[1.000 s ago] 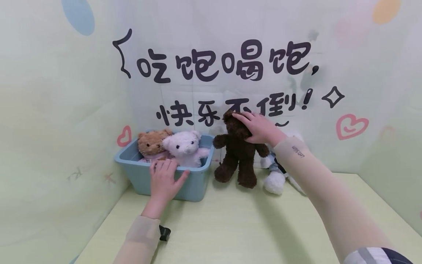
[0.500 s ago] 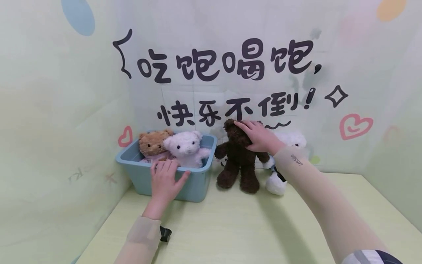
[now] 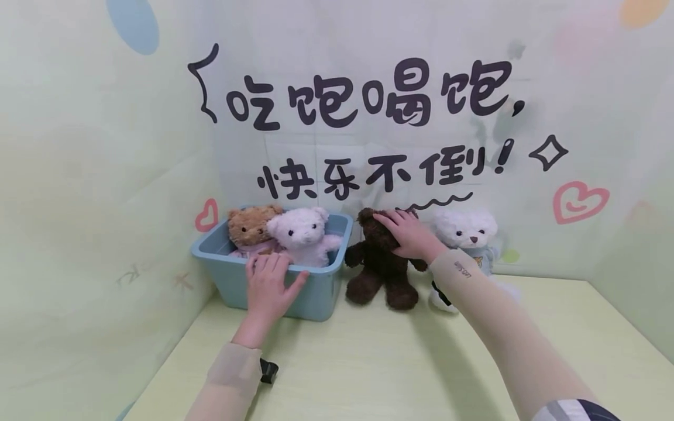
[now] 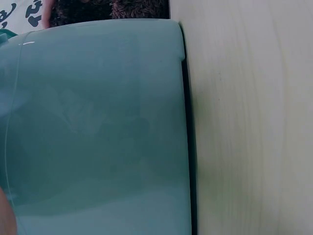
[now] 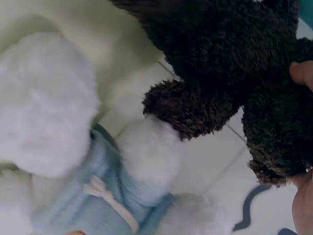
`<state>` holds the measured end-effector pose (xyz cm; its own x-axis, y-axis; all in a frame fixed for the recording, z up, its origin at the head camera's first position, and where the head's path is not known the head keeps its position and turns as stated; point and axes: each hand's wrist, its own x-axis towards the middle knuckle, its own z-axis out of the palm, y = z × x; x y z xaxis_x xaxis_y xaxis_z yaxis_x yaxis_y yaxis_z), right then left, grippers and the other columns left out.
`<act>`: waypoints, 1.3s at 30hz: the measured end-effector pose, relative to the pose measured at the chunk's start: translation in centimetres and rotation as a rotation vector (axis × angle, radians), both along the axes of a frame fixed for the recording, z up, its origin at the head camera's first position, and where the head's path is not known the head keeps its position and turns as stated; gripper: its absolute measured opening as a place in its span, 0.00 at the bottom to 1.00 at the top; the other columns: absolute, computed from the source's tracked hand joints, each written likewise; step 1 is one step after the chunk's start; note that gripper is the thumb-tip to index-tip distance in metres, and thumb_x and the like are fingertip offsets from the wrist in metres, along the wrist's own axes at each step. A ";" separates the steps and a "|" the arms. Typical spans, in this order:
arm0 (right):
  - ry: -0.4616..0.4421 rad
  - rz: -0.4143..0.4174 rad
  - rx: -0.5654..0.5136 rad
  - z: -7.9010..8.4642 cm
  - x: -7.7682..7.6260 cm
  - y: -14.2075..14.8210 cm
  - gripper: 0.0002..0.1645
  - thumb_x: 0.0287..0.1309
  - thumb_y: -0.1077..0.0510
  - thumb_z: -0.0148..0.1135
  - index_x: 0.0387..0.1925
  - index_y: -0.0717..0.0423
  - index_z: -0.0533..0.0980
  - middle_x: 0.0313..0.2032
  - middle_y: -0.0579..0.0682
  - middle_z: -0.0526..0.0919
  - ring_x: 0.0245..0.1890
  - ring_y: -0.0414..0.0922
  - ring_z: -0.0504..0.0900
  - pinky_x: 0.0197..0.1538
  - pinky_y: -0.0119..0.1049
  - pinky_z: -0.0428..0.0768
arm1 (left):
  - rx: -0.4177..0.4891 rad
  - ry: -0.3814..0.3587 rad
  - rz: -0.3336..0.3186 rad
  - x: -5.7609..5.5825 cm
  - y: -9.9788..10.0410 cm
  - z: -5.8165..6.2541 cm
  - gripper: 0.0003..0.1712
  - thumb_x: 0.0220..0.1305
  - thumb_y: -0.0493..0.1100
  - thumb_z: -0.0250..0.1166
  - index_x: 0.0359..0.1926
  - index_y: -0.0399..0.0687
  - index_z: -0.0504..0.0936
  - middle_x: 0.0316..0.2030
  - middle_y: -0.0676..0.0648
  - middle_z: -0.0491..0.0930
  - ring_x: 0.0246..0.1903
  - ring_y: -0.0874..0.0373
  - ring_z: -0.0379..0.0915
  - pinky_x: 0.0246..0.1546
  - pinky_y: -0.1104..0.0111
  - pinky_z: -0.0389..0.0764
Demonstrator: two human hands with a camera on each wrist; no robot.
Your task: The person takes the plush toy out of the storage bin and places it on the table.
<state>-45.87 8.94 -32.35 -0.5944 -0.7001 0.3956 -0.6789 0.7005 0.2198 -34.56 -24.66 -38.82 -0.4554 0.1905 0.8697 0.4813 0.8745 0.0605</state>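
In the head view, a dark brown teddy bear (image 3: 375, 263) sits upright on the table beside a light blue plastic bin (image 3: 316, 292). My right hand (image 3: 413, 235) grips its head from above. The right wrist view shows my thumb (image 5: 304, 73) and the palm edge pressed into the brown fur. My left hand (image 3: 270, 289) holds the bin's front rim, fingers hooked over it and thumb spread to the right. Inside the bin, a tan teddy bear (image 3: 246, 227) and a pale pinkish-white teddy bear (image 3: 299, 229) sit side by side.
A white teddy bear (image 3: 466, 225) in a light blue top sits to the brown bear's right, partly hidden by my right forearm. Behind everything stands a printed backdrop (image 3: 368, 35) with large dark characters. The pale wooden table (image 3: 358, 362) extends toward me.
My right hand has lowered the brown bear onto the table beside the bin. The white bear shows more as my arm drops. My left hand stays on the rim; the view shifts slightly.
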 end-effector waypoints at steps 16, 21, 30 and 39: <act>0.086 -0.051 -0.084 -1.7 0.5 -0.1 0.45 0.44 0.59 0.63 0.64 0.48 0.54 0.61 0.61 0.55 0.57 0.62 0.56 0.49 0.60 0.63 | 0.009 0.007 0.015 1.0 0.3 0.0 0.28 0.55 0.68 0.48 0.32 0.47 0.71 0.29 0.48 0.70 0.36 0.48 0.62 0.50 0.50 0.51; 0.063 -0.078 -0.096 -1.5 0.7 0.3 0.43 0.45 0.60 0.60 0.64 0.49 0.55 0.61 0.61 0.55 0.59 0.59 0.56 0.50 0.57 0.63 | 0.006 -0.001 0.016 1.4 0.4 -0.1 0.28 0.55 0.67 0.48 0.33 0.47 0.71 0.29 0.48 0.69 0.36 0.48 0.62 0.50 0.50 0.50; -0.048 -0.071 -0.122 2.5 1.5 -1.9 0.39 0.48 0.56 0.59 0.63 0.51 0.56 0.60 0.59 0.57 0.56 0.56 0.60 0.50 0.55 0.63 | 0.012 0.031 0.022 1.9 0.5 0.1 0.28 0.55 0.68 0.47 0.31 0.47 0.70 0.28 0.48 0.68 0.35 0.48 0.62 0.49 0.50 0.52; -0.135 -0.031 -0.056 7.3 3.0 -7.3 0.43 0.48 0.43 0.60 0.63 0.49 0.55 0.61 0.55 0.58 0.58 0.50 0.61 0.57 0.45 0.60 | -0.011 0.006 0.010 2.3 0.5 0.4 0.27 0.54 0.67 0.49 0.32 0.47 0.72 0.29 0.49 0.71 0.35 0.49 0.64 0.48 0.51 0.53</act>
